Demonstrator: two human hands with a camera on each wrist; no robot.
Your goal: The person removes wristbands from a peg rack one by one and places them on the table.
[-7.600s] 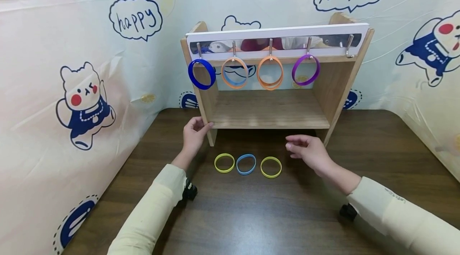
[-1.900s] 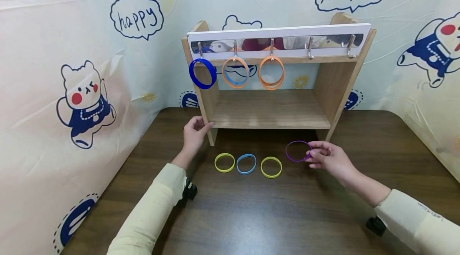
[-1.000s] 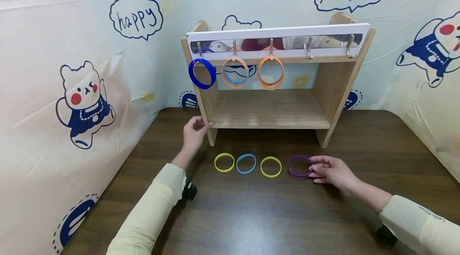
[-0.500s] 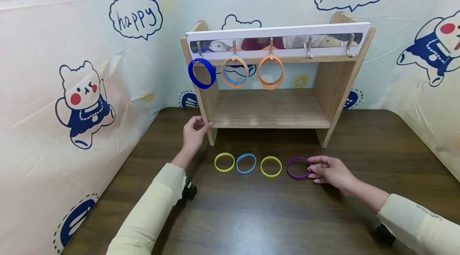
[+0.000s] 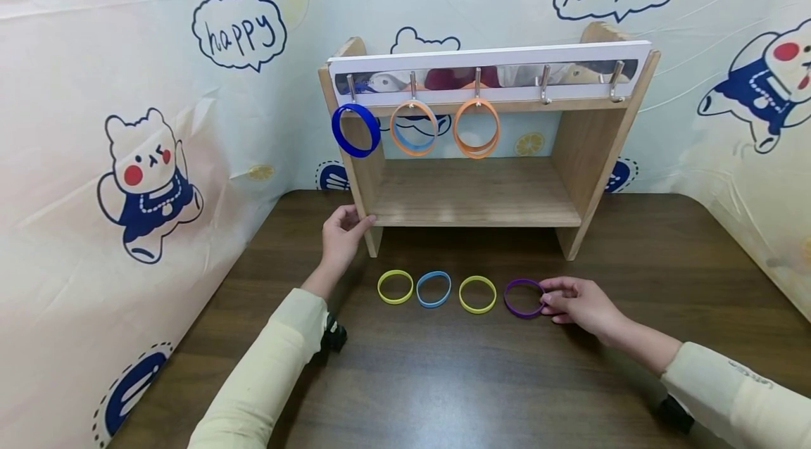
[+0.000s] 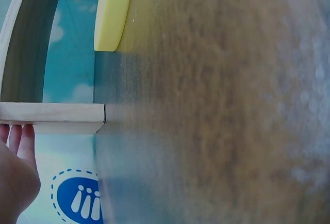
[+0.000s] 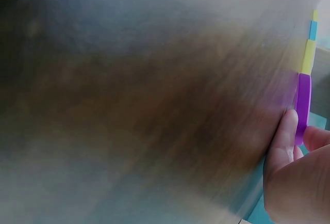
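Note:
My right hand (image 5: 579,305) pinches the right side of a purple silicone wristband (image 5: 509,308) at the table surface. In the right wrist view the purple wristband (image 7: 304,100) shows between thumb and fingers. To its left, in a row on the table, are a yellow wristband (image 5: 464,302), a light blue wristband (image 5: 420,298) and another yellow wristband (image 5: 381,294). My left hand (image 5: 340,241) grips the lower left side panel of a wooden shelf (image 5: 475,188), thumb at the front edge. Its fingers (image 6: 28,144) lie against the panel's outer face in the left wrist view.
A white hook rail (image 5: 507,55) spans the shelf's top. From its left hooks hang a dark blue wristband (image 5: 337,127), an orange and light blue pair (image 5: 434,136) and orange wristbands (image 5: 457,132). Two right hooks (image 5: 545,85) are bare. A printed cloth (image 5: 146,27) surrounds the brown table (image 5: 405,378).
The purple wristband came off the fourth hook and down to the table's row in my right hand. Lately it slid slightly left. My left hand has stayed at the shelf.

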